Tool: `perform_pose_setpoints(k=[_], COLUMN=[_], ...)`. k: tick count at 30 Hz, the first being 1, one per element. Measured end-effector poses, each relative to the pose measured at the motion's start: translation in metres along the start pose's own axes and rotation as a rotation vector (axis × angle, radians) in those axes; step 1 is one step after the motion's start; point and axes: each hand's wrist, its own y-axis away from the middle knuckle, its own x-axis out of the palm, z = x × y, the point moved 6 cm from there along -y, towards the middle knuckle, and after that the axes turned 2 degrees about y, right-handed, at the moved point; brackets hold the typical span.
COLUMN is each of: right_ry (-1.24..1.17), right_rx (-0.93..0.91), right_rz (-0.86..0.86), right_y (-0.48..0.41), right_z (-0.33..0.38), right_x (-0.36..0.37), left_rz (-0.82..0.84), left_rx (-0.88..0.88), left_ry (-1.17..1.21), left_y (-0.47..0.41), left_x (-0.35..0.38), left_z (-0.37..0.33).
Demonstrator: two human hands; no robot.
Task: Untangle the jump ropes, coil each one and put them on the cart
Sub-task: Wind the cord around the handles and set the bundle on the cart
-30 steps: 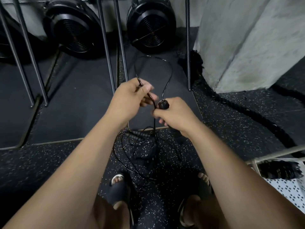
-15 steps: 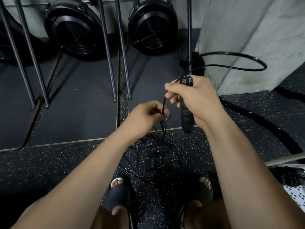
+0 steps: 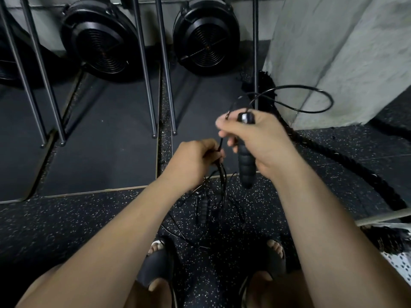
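Over the tangle (image 3: 211, 210), right hand (image 3: 262, 138) still grips handle (image 3: 245, 165), seemingly barely shifted.

Both bare forearms reach forward from the lower corners and converge toward the middle. The right hand (image 3: 260, 141) is the higher one, its back turned up and its fingers (image 3: 223, 127) curled round a jump rope handle (image 3: 245, 167) held upright. The left hand (image 3: 193, 162), just below and beside it, is fisted and pinches thin rope cords (image 3: 222, 175).
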Motion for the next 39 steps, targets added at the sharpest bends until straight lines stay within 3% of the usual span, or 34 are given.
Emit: perform_pose_setpoints(k=[4, 8, 15, 23, 30, 34, 37, 39], right_ry=[0.266, 0.261, -0.098, -0.472, 0.009, 0.198, 0.278, 0.292], right_rx=[-0.053, -0.086, -0.108, -0.086, -0.092, -0.076, -0.051, -0.075], right_rz=[-0.067, -0.103, -0.107, -0.178, -0.064, -0.025, -0.009, -0.045], right_y=[-0.003, -0.007, 0.000, 0.002, -0.001, -0.002, -0.003, -0.003], right_z=[-0.010, -0.003, 0.020, 0.025, 0.012, 0.010, 0.004, 0.003], right_x=[0.008, 0.004, -0.004, -0.021, 0.000, 0.005, 0.005, 0.004], left_rz=[-0.086, -0.088, 0.110, -0.058, -0.159, -0.204, -0.366, -0.399], left_rx=[0.078, 0.056, -0.052, 0.051, 0.254, 0.225, 0.135, 0.176], left_ry=[0.134, 0.218, 0.119, -0.037, -0.089, -0.174, -0.055, -0.158], left_y=[-0.002, 0.000, 0.003, -0.003, -0.002, -0.002, 0.004, 0.009], left_x=[-0.011, -0.016, -0.006, -0.014, -0.013, -0.018, -0.031, -0.032], left_z=[-0.003, -0.008, 0.003, 0.002, -0.009, -0.010, -0.011, -0.021])
